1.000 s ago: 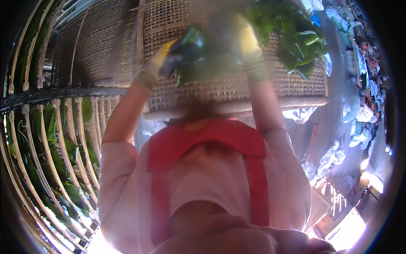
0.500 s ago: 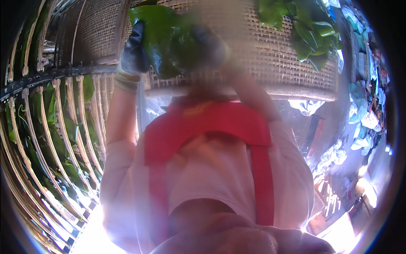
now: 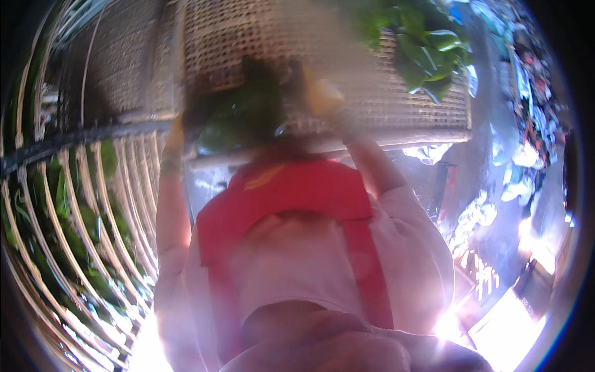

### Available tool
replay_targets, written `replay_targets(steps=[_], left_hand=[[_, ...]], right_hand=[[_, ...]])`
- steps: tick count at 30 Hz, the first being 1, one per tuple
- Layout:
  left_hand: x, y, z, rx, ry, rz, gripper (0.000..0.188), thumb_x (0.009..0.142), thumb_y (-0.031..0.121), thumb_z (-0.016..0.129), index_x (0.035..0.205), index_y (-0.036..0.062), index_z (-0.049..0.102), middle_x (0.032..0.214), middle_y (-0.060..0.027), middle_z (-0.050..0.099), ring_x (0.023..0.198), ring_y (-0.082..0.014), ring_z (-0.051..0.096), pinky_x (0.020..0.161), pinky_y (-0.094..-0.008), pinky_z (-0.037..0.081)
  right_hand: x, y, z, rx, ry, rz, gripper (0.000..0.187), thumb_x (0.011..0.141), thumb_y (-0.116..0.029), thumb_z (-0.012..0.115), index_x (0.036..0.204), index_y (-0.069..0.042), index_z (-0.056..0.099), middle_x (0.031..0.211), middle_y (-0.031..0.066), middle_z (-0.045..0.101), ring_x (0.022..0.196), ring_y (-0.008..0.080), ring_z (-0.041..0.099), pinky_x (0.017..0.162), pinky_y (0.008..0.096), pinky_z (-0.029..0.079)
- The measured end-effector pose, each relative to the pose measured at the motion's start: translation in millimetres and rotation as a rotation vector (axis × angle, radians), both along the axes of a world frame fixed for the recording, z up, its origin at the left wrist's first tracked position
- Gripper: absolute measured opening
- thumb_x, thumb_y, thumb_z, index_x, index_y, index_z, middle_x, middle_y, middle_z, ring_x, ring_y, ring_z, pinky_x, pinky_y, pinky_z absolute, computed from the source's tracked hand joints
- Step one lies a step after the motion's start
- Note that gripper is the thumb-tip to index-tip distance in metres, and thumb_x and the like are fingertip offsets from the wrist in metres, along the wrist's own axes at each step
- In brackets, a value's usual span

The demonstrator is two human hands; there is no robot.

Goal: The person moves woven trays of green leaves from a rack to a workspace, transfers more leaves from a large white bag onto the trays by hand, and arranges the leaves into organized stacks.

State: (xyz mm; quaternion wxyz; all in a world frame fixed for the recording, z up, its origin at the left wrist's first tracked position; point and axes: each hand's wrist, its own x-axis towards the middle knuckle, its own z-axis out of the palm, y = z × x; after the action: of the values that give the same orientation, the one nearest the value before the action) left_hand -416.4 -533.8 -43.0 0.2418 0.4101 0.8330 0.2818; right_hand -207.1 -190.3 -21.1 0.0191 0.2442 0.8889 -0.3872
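Several large glossy green leaves point(image 3: 238, 118) lie together low over the near left part of a woven cane mat point(image 3: 421, 115). My left hand point(image 3: 189, 118), in a dark-palmed glove with a pale cuff, is at their left edge and seems to touch them. Just right of the leaves, over the mat, is my right hand point(image 3: 316, 90), gloved the same way. Motion smears the fingers of both hands, so their grip is unclear. Whether the leaves rest on the mat or hang just above it cannot be made out.
Another heap of green leaves point(image 3: 427, 56) lies on the mat's far right. To the left, a slatted bamboo rack point(image 3: 93, 204) holds more leaves, below a dark bar point(image 3: 80, 139). Plastic bags and litter point(image 3: 520, 142) cover the ground at right.
Both hands have come lower and nearer to me, and the leaves between them have dropped and darkened. The right hand has drawn away from the leaves' right side. The whole view has shifted slightly.
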Motion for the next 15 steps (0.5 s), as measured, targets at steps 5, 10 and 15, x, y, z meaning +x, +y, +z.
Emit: replay_targets(steps=[5, 10, 15], left_hand=[[27.5, 19.9, 53.3, 0.234, -0.4, 0.931, 0.037, 0.086, 0.044, 0.05, 0.109, 0.0157, 0.053, 0.085, -0.0012, 0.054, 0.058, -0.0085, 0.044, 0.048, -0.0229, 0.033], [32.8, 32.9, 52.6, 0.457, -0.663, 0.353, 0.058, 0.081, 0.002, 0.056, 0.136, 0.007, 0.036, 0.125, -0.0125, 0.049, 0.112, -0.0191, 0.049, 0.089, -0.0304, 0.047], [64.8, 134.2, 74.9, 0.378, -0.577, -0.131, 0.048, 0.086, 0.004, 0.053, 0.132, 0.0036, 0.04, 0.124, -0.0089, 0.05, 0.113, -0.0186, 0.049, 0.1, -0.0283, 0.038]], right_hand=[[-11.3, 161.4, -34.1, 0.842, -0.053, -0.165, 0.062, 0.085, -0.024, 0.048, 0.139, -0.003, 0.026, 0.133, 0.0287, 0.036, 0.121, 0.0406, 0.038, 0.095, 0.0486, 0.037], [-32.2, 225.8, -45.0, 0.459, -0.137, -0.596, 0.062, 0.085, -0.02, 0.044, 0.142, -0.007, 0.022, 0.136, 0.0264, 0.036, 0.118, 0.0382, 0.047, 0.098, 0.039, 0.04], [13.4, 328.2, -88.5, 0.725, -0.175, -0.526, 0.058, 0.077, -0.028, 0.058, 0.132, -0.024, 0.043, 0.117, 0.0158, 0.058, 0.103, 0.0334, 0.059, 0.087, 0.0405, 0.048]])
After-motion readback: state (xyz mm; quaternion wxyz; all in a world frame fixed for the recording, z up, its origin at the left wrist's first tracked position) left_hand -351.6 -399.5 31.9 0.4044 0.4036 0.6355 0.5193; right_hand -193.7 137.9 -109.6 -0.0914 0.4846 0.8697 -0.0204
